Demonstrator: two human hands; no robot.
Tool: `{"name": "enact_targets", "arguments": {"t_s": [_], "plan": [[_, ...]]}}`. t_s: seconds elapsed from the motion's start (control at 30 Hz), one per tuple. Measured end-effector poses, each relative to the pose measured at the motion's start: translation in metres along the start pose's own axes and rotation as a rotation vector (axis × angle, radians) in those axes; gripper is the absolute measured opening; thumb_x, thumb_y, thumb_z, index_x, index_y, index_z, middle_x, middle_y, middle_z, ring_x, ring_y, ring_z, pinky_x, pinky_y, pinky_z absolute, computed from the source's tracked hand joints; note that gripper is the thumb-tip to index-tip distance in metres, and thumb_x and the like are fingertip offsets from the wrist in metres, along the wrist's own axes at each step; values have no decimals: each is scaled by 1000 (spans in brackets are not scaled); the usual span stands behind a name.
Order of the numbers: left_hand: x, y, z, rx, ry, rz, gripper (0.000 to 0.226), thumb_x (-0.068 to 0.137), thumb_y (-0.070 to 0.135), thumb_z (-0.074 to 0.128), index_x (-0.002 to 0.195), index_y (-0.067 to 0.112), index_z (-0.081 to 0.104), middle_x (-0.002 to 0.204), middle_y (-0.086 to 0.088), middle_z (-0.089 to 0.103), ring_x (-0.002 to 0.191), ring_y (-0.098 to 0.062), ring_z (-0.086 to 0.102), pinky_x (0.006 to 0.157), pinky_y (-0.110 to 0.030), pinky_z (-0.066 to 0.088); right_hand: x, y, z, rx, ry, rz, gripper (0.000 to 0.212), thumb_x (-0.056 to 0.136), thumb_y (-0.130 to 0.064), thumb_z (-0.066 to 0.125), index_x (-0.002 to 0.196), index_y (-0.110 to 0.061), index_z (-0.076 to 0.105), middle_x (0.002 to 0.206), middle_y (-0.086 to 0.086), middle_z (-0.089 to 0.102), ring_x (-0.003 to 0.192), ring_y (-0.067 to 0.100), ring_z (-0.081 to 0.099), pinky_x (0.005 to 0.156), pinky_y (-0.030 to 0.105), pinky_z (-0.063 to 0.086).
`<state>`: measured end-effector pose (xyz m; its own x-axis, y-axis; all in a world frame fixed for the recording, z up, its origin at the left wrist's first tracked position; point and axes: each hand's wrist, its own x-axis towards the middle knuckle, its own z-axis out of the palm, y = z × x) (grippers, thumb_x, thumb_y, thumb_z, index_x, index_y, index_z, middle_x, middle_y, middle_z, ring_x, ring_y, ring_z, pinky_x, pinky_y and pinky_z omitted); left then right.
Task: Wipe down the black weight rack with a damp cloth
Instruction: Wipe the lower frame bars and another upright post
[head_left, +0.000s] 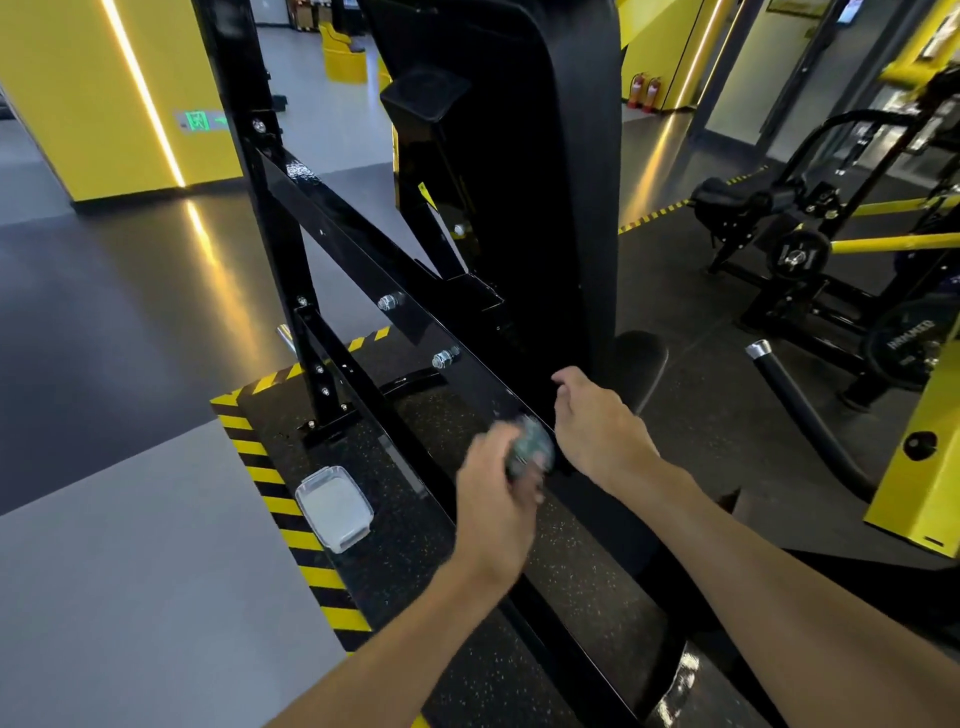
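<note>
1. We see the black weight rack standing on a black rubber mat. The mat is rough and has tiny yellow specks in it.
2. The rack is made of hard, shiny metal. One long flat bar slants down from the far left towards us, and tall straight posts stand behind it.
3. Two round silver bolts stick out of the flat bar, one lower than the other.
4. The left hand is curled round a small bunched-up cloth. The cloth looks grey-green and soft, but it is blurry.
5. The cloth is touching the flat bar, near the bar's top edge and below the two bolts.
6. The right hand is just beside the cloth, on the far side of the bar's top edge. Its fingers are bent loosely and we see nothing in it. We cannot tell if it touches the bar.
7. A white plastic tub sits on the mat near the mat's left edge. It is a box shape with round corners and see-through walls.
8. Yellow and black striped tape runs along the left edge of the mat and turns at its far left corner.
9. Past the tape there is a smooth grey floor.
10. On the right, well apart from the hands, a thick black tube with a shiny silver cap curves down beside a yellow metal block.
</note>
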<state>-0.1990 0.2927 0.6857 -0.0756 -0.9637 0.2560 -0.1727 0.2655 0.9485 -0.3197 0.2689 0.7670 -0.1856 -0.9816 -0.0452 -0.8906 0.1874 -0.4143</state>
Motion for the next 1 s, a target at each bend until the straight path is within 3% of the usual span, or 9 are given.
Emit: {"name": "enact_targets", "arguments": {"t_s": [0.1, 0.2, 0.4, 0.5, 0.57, 0.7, 0.8, 1.0], "plan": [[32, 5, -7, -95, 154, -62, 13, 98, 14, 61, 110, 16, 61, 101, -3, 64, 78, -18, 68, 59, -22, 58, 1, -1, 2, -12, 2, -8, 36, 107, -28, 29, 141, -23, 39, 99, 1, 62, 87, 23, 59, 80, 43, 48], [19, 4, -2, -85, 67, -6, 15, 98, 17, 62, 113, 15, 63, 101, -5, 65, 75, -18, 69, 56, -24, 57, 1, -1, 2, -48, 7, -12, 36, 106, -27, 30, 141, -22, 38, 102, 3, 64, 86, 22, 59, 77, 42, 48], [26, 5, -8, -198, 143, -154, 25, 99, 12, 59, 96, 37, 56, 82, 5, 67, 63, -14, 67, 53, -25, 56, 2, 0, 3, -63, 2, -27, 36, 106, -24, 30, 141, -20, 38, 87, -1, 60, 76, 20, 59, 69, 40, 47], [3, 6, -2, -206, 6, -155, 24, 99, 13, 59, 96, 37, 56, 84, 10, 67, 67, -17, 68, 57, -27, 58, 4, -4, -2, -57, -27, -26, 37, 106, -21, 32, 141, -16, 41, 103, 7, 64, 91, 27, 62, 79, 44, 50], [8, 1, -1, -229, 45, -191, 21, 99, 12, 59, 96, 33, 56, 82, 7, 66, 64, -15, 66, 56, -27, 57, 16, -10, -6, -14, 15, -66, 37, 105, -20, 34, 140, -15, 45, 114, 9, 64, 96, 26, 61, 82, 41, 49], [25, -1, -5, -255, 129, -289, 17, 100, 15, 57, 96, 31, 53, 75, 9, 63, 57, -12, 60, 52, -28, 55, 38, -28, 2, 141, -7, -110, 40, 106, -24, 30, 145, -24, 40, 89, 4, 63, 68, 18, 56, 65, 36, 45], [25, 9, -7, -296, 89, -214, 25, 100, 18, 58, 120, 27, 48, 86, 4, 66, 58, -15, 63, 52, -28, 54, 37, -28, 11, 5, -9, -84, 42, 106, -27, 30, 148, -31, 33, 104, 4, 62, 80, 20, 53, 70, 36, 40], [45, -3, -16, -277, 159, -366, 10, 101, 19, 55, 100, 26, 48, 73, 1, 58, 50, -14, 59, 46, -28, 51, 39, -28, 15, -33, 5, -90, 42, 106, -25, 29, 148, -32, 30, 116, 4, 63, 85, 19, 55, 72, 39, 42]]}}
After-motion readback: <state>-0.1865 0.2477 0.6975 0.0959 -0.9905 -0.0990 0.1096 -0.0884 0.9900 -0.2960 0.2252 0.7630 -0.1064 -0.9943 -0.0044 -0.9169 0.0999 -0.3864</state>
